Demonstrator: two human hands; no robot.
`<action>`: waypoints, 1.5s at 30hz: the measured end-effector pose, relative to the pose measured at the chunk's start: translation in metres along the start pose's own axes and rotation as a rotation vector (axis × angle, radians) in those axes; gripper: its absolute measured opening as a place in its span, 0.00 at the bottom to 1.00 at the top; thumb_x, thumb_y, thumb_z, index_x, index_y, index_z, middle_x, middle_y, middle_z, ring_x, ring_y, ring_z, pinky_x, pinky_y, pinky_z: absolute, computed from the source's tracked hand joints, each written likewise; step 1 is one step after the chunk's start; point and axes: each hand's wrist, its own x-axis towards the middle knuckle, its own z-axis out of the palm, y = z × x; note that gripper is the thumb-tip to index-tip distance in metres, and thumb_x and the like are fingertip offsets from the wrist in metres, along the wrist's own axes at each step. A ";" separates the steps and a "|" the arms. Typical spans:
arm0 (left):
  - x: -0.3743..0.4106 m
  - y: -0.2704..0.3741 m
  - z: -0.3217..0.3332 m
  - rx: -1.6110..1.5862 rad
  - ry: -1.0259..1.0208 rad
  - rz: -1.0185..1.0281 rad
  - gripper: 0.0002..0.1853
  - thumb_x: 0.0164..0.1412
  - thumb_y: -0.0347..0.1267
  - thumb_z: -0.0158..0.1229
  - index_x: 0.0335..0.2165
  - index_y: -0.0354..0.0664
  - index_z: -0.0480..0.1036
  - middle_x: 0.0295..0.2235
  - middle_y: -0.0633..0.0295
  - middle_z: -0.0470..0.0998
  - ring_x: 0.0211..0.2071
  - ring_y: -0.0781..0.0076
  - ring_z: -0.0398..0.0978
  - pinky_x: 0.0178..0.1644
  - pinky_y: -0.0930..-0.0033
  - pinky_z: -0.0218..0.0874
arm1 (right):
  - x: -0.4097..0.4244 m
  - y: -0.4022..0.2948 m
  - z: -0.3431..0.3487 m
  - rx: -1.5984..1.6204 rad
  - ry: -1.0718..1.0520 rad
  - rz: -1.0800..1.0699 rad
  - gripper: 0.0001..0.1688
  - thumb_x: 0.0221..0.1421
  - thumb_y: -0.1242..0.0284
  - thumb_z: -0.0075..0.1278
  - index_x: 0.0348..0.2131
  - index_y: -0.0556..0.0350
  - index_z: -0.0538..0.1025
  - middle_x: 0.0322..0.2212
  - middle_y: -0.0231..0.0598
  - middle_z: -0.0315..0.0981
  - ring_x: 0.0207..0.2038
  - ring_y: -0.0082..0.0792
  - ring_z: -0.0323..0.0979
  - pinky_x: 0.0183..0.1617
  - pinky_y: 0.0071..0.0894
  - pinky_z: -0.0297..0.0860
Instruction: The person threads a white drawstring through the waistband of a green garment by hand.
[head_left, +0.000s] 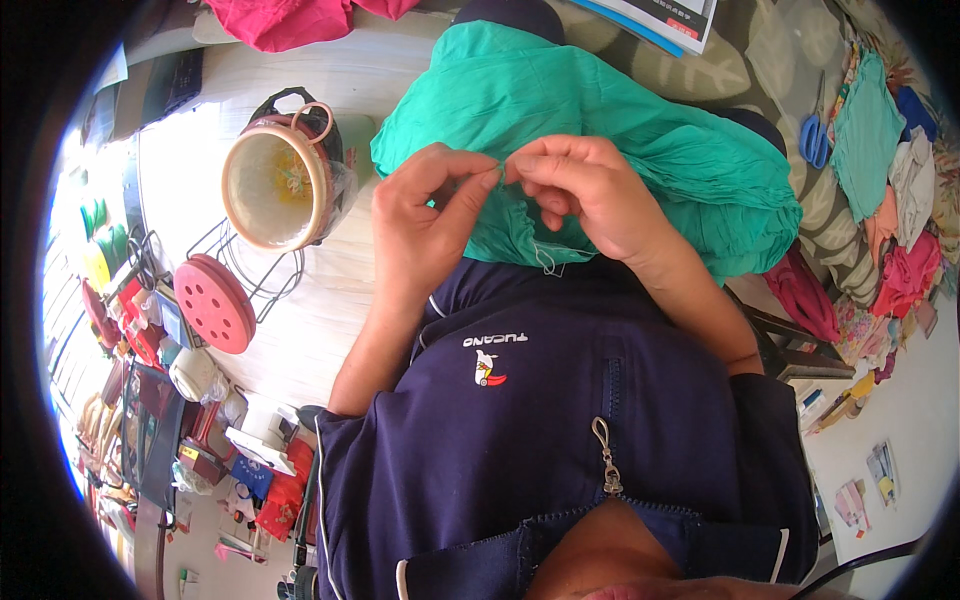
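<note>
Gathered green cloth (525, 82) lies across my lap, its puckered edge hanging below my fingers. Between thumb and forefinger, my left hand (431, 214) pinches a small bit of the green cloth or its thread. My right hand (585, 187) meets it at the fingertips, thumb and forefinger close together and the other fingers curled. Whether those fingertips grip a needle, a thread or nothing is too small to tell. Loose pale threads (553, 259) trail from the cloth's near edge above my dark shirt.
Left stands a lined bin (232, 187) with scraps inside, beside a pink perforated stool (214, 304). Blue-handled scissors (814, 141) lie on the leaf-patterned cover (697, 75) at right, near a green garment (866, 142). Pink cloth (289, 19) and a booklet (660, 19) lie at the top.
</note>
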 end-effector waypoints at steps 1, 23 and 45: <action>0.000 -0.001 0.000 0.002 0.000 0.005 0.03 0.48 0.22 0.58 0.26 0.35 0.74 0.18 0.65 0.71 0.18 0.83 0.65 0.22 0.80 0.54 | -0.001 -0.001 -0.001 0.072 -0.016 0.029 0.13 0.53 0.69 0.45 0.31 0.63 0.74 0.17 0.25 0.60 0.17 0.15 0.54 0.21 0.16 0.56; 0.002 -0.012 -0.005 -0.581 -0.084 -0.423 0.04 0.51 0.27 0.56 0.27 0.36 0.72 0.19 0.71 0.71 0.18 0.89 0.61 0.20 0.86 0.48 | 0.005 0.000 0.004 -0.690 0.101 -0.592 0.14 0.39 0.80 0.55 0.31 0.53 0.74 0.23 0.29 0.66 0.18 0.19 0.60 0.20 0.18 0.59; 0.005 -0.014 -0.004 -0.532 -0.162 -0.423 0.04 0.52 0.27 0.56 0.26 0.38 0.71 0.18 0.73 0.69 0.16 0.90 0.59 0.18 0.85 0.47 | 0.009 -0.003 0.003 -0.833 0.094 -0.672 0.11 0.40 0.78 0.53 0.30 0.53 0.73 0.22 0.32 0.70 0.18 0.25 0.65 0.21 0.23 0.62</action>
